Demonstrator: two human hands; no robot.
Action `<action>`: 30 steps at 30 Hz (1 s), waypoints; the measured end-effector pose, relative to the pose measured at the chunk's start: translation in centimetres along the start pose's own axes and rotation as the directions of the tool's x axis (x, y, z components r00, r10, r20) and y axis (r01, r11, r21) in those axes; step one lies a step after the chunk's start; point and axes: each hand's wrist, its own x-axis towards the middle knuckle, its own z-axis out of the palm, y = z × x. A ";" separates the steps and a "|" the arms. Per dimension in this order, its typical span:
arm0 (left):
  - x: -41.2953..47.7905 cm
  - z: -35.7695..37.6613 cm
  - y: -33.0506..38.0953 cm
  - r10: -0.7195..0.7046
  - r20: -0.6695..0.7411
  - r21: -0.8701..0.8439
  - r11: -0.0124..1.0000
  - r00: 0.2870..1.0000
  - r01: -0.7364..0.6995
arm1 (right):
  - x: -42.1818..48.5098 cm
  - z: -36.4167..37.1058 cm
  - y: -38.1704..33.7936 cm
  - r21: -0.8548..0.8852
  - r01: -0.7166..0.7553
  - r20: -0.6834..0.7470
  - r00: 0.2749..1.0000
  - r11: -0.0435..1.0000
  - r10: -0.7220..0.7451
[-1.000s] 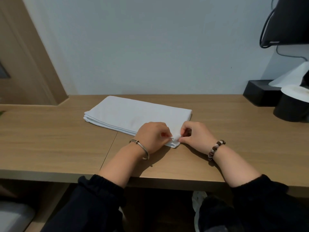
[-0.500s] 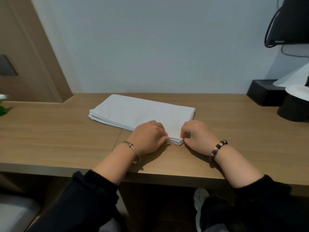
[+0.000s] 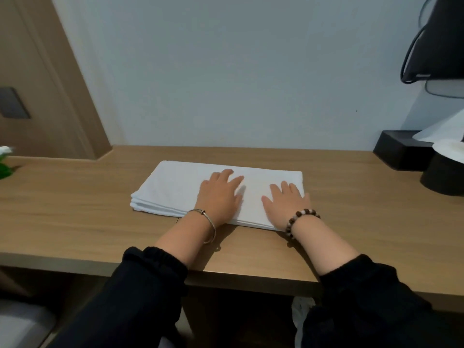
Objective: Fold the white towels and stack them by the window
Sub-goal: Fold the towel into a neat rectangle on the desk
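Hands dominate the head view: both lie flat on a folded white towel (image 3: 175, 187) at the middle of the frame. The towel rests on the wooden counter (image 3: 75, 209), a long rectangle of several layers whose stacked edges show along its lower-left side. The left hand (image 3: 218, 197) presses palm-down on the towel's middle, its fingers (image 3: 227, 173) straight and slightly spread, pointing toward the upper right of the frame. The right hand (image 3: 286, 202) lies palm-down near the towel's right end, fingers straight and a little apart, the outermost one reaching the towel's right edge. Neither hand pinches or curls round the cloth.

A silver bangle (image 3: 204, 221) circles the left wrist and a bracelet (image 3: 301, 217) of brown and white beads the right; black sleeves (image 3: 140, 285) cover both forearms toward the bottom of the frame.

At the right edge of the frame a black box (image 3: 396, 149) sits on the counter against the pale wall (image 3: 226, 71), with a black round container (image 3: 444, 177) just in front of it, topped by something white, possibly paper, though it is cut off. A dark screen-like object (image 3: 442, 33) with cables (image 3: 411, 46) hangs in the upper right corner. A wooden panel (image 3: 37, 84) fills the upper left, and a blurred green and white plant (image 3: 5, 164) shows at the left edge.
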 end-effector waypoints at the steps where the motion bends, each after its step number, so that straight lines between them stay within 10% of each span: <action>1: 0.3 0.3 -0.7 -0.042 0.097 0.071 0.997 0.994 0.035 | 0.2 0.2 0.6 0.030 -0.002 0.039 0.999 1.000 0.001; 4: 0.9 0.3 -4.3 -0.166 0.313 0.081 0.986 0.935 0.148 | 0.9 -0.3 2.4 0.010 0.001 0.054 0.999 1.000 -0.001; 11: -0.7 -0.1 -7.0 -0.265 0.284 0.167 0.960 0.922 0.225 | 3.6 -3.3 3.3 -0.372 -0.137 0.009 0.988 0.918 0.152; 18: -0.8 0.6 -2.5 -0.331 0.297 0.157 0.942 0.896 0.296 | 5.8 -0.6 -4.4 0.022 0.157 0.008 0.988 0.987 -0.157; 30: 2.9 -0.9 -2.1 -0.302 0.396 0.110 0.953 0.867 0.282 | 7.1 -0.4 2.2 0.058 -0.122 -0.003 0.992 0.991 0.122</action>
